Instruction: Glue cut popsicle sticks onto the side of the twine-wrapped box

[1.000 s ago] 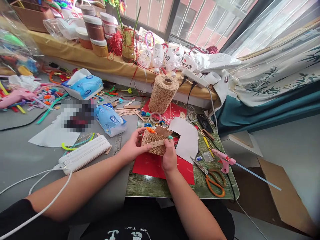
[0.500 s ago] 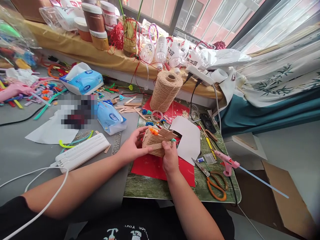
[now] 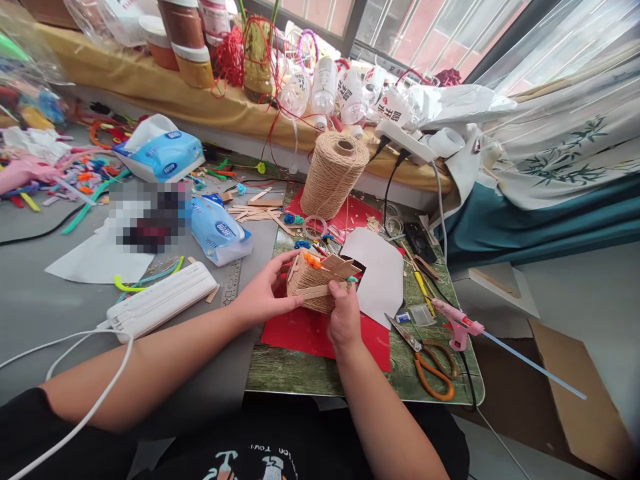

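Observation:
Both my hands hold a small twine-wrapped craft box [image 3: 313, 287] with wooden sticks and orange and blue bits on top, just above a red paper sheet [image 3: 305, 333]. My left hand [image 3: 263, 293] grips its left side, fingers curled over the top edge. My right hand [image 3: 344, 317] pinches a flat wooden stick [image 3: 320, 291] against the box's front. A big spool of jute twine [image 3: 333, 175] stands behind the box. A white card [image 3: 380, 273] lies just to its right.
Orange-handled scissors [image 3: 430, 367] and a pink glue gun [image 3: 457, 327] lie right of my hands on the green mat [image 3: 300, 377]. A white power strip [image 3: 163, 300] and tissue packs [image 3: 217, 230] sit left. Bottles, jars and craft scraps crowd the back ledge.
The hands and box have barely shifted; the box is tilted slightly more toward me. The camera has tipped a little downward.

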Demonstrator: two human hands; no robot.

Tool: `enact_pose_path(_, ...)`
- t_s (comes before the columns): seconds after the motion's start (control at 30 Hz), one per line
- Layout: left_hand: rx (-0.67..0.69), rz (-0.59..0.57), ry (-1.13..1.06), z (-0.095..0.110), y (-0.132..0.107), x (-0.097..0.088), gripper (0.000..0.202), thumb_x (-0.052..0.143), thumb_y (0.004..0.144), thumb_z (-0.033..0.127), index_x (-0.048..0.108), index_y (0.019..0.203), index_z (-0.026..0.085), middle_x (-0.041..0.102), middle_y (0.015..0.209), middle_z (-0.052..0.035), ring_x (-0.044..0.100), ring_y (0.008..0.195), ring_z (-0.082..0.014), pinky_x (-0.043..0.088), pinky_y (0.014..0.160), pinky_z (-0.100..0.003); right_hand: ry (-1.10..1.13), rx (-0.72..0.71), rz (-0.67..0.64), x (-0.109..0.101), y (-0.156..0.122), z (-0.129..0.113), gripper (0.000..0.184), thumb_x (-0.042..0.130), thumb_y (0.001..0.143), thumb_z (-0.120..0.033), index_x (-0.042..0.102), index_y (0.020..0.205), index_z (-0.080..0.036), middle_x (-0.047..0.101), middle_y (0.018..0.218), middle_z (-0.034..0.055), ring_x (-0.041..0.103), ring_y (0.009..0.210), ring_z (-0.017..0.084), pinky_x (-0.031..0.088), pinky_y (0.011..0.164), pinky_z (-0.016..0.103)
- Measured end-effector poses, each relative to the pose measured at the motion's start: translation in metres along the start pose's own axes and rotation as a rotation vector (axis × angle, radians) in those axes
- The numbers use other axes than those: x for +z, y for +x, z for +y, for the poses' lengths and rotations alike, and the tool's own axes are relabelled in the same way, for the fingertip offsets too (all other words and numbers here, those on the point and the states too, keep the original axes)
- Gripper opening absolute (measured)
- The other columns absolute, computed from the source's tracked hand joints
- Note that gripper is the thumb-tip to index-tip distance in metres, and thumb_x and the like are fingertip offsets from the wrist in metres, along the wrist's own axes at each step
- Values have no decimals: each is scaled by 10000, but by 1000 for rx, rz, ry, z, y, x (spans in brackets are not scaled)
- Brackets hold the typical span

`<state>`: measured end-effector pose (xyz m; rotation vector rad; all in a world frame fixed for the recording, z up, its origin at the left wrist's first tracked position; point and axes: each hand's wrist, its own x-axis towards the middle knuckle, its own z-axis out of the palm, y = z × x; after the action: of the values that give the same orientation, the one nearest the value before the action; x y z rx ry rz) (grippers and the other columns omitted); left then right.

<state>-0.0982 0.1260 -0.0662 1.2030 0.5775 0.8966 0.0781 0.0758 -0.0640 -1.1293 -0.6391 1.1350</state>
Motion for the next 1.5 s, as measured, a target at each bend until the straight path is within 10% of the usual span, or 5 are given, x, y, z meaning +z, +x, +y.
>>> enact_pose_path(1.5, -41, 60, 20, -4, 3, -2, 818, 842, 803, 338, 424, 1505, 298, 508, 1518, -134, 505, 1407, -363, 414, 1177, -541, -137, -94, -24, -7, -3, 17, 631, 702, 886, -406, 489, 1463, -267, 606, 1453, 64, 582, 1321, 254, 403, 1172, 441)
